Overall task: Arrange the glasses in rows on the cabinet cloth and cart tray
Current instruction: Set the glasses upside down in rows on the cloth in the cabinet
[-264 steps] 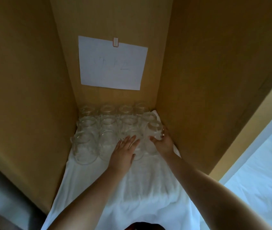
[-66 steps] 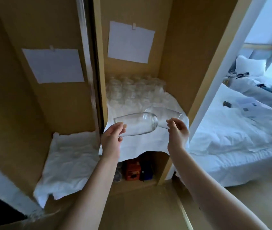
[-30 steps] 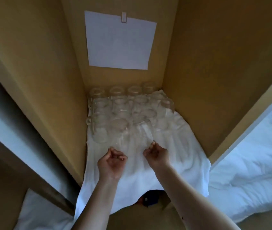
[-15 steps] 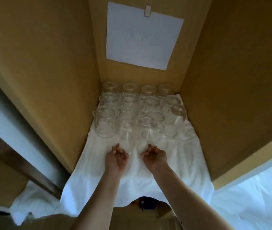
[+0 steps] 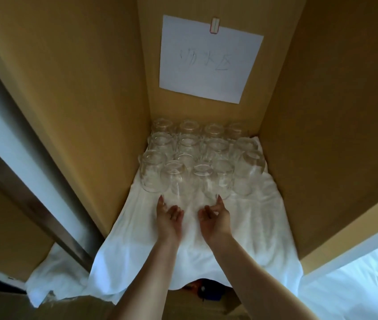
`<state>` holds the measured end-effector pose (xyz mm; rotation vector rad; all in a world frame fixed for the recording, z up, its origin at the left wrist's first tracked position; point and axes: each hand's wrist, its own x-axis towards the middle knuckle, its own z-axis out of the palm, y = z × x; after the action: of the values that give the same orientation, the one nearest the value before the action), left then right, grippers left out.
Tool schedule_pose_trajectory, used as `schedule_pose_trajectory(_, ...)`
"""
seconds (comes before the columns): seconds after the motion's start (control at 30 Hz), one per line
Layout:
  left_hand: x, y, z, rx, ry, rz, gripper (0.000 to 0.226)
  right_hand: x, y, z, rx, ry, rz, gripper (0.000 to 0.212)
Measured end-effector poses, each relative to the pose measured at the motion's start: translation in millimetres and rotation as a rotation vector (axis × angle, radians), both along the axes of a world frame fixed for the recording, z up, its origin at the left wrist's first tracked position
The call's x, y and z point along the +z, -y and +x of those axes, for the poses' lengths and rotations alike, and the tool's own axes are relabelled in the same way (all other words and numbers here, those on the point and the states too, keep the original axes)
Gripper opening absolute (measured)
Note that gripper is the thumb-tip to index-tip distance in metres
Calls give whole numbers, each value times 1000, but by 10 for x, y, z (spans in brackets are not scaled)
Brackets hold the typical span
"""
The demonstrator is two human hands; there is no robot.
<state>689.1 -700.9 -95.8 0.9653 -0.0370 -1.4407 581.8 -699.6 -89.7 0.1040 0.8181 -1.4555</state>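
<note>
Both hands have opened since half a second ago, and the two glasses carried in on their sides a little earlier now stand on the shelf. Around it all, the wooden cabinet [image 5: 322,112] is a tall narrow bay with a paper note [image 5: 208,58] clipped to its back wall. Over the shelf lies the white cloth [image 5: 241,227], its front edge hanging down. At the back the glasses [image 5: 206,146] fill three rows of four, and a new front row is begun by the left front glass [image 5: 174,179] and the right front glass [image 5: 203,181], close together. Just behind them hover the left hand [image 5: 168,218] and right hand [image 5: 214,218], palms turned inward, fingers [image 5: 176,210] loosely apart and holding nothing. I judge the cloth roughly half filled; the cart tray is out of sight.
</note>
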Motion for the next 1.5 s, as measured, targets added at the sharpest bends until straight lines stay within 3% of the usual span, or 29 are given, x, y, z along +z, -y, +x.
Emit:
schedule_pose_trajectory(0.07, -33, -22, 27, -67, 101, -20, 59, -41, -12, -25, 135, -240, -83, 64)
schedule_pose_trajectory(0.13, -45, -36, 28, -202, 397, -6, 74, -103, -9, -29, 281, -554, -106, 76)
schedule_pose_trajectory(0.2, 1, -26, -18, -275, 635, 40, 89, -90, 4, -16, 337, -798, -7, 85)
schedule_pose_trajectory(0.3, 64, 11, -102, -173, 724, 96, 92, -60, 43, -9, 348, -1122, 100, 85)
schedule_pose_trajectory(0.43, 92, 65, -124, -177, 873, 189, 93, -119, 25, -59, 285, -1336, 57, 83)
schedule_pose_trajectory(0.57, 27, 95, -101, -232, 1221, 310, 92, -166, 1, -71, 237, -1393, 60, 90)
schedule_pose_trajectory(0.67, -66, 62, 1, -283, 1475, 269, 96, -181, -18, -58, 263, -1445, 100, 91)
schedule_pose_trajectory(0.77, -148, 52, 78, -291, 1489, 218, 97, -192, -58, -30, 266, -1511, 111, 88)
schedule_pose_trajectory(1.07, -163, 73, 267, -216, 1454, 135, 90, -174, -16, 199, 180, -1349, 52, 75)
schedule_pose_trajectory(1.5, -248, 43, 391, -221, 1513, 24, 89, -267, 75, 313, 268, -1545, 82, 88)
